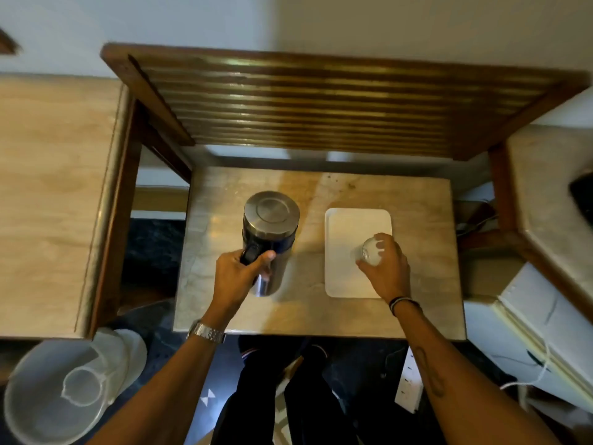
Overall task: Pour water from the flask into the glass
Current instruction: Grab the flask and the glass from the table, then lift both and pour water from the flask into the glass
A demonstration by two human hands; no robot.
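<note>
Steel flask (271,220), lidded, upright

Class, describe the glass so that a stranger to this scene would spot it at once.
Start at the beige marble tabletop under the slatted wooden shelf. On its right side lies a white rectangular tray; the small clear glass stands at the tray's near right corner, gripped by the right hand. Unlike the tall steel flask, it is see-through.

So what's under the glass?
The glass sits on a white rectangular tray, which lies on the marble tabletop. The right hand covers its near side, so the contact there is hidden.
</note>
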